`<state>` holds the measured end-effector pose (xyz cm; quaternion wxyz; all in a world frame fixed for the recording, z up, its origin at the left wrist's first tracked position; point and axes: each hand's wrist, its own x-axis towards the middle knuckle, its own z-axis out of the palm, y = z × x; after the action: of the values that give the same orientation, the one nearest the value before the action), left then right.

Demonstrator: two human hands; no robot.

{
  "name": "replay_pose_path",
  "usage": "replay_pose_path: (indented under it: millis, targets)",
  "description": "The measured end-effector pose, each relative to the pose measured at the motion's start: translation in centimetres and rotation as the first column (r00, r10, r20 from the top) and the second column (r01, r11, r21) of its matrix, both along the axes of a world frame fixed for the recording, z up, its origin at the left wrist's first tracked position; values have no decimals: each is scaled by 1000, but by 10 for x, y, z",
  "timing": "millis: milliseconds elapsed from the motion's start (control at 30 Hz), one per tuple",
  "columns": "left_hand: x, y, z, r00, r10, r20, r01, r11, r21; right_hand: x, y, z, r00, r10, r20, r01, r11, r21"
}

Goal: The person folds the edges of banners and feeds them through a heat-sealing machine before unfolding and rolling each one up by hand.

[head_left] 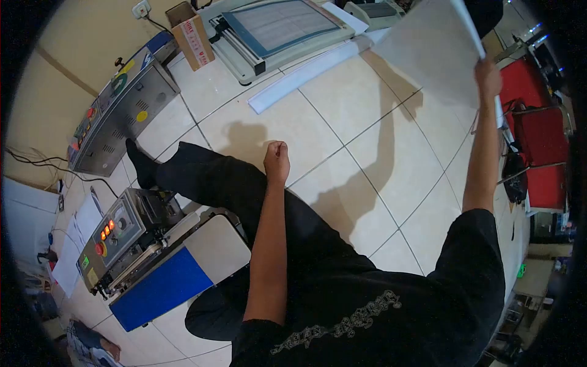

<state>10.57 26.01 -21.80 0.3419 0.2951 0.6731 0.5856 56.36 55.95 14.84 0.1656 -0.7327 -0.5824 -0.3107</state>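
My right hand (487, 78) is raised at the upper right, its fingers closed round the edge of a large white sheet (422, 46). The sheet hangs out to the left of the hand over the tiled floor, and its upper part leaves the view. My left hand (277, 162) is a loose fist just above my dark-trousered leg, with nothing visible in it. To its left stands a band sealer (122, 226) with a lit orange display and a blue conveyor belt (162, 290).
A paper trimmer (287, 27) lies at the top, with a long white strip (306, 76) before it. A cardboard box (192, 40) stands beside it. Another metal machine (125, 113) is at the upper left. Red chairs (541, 134) line the right; cables (36, 160) run along the left wall.
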Motion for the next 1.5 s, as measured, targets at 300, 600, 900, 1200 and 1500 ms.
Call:
replay_pose_path:
  millis: [300,600,900,1200,1500]
  targets:
    - [0,-4,20,998,-15,58,16,1000,-10,-89,-137,5,987,156,27,-156,987,-29]
    - [-1,-22,48,984,24,177,-39,996,84,-94,-233,-365,876,463,-132,-456,710,-537]
    - [0,-10,32,990,-62,128,58,998,34,-92,-340,-337,715,140,-685,-697,221,-682]
    - [0,-14,42,991,-12,131,13,1000,-9,-35,-195,-326,703,176,-689,-676,467,-570]
    - [4,-13,23,991,-63,117,50,992,114,-102,-300,-396,936,257,-241,-347,550,-759]
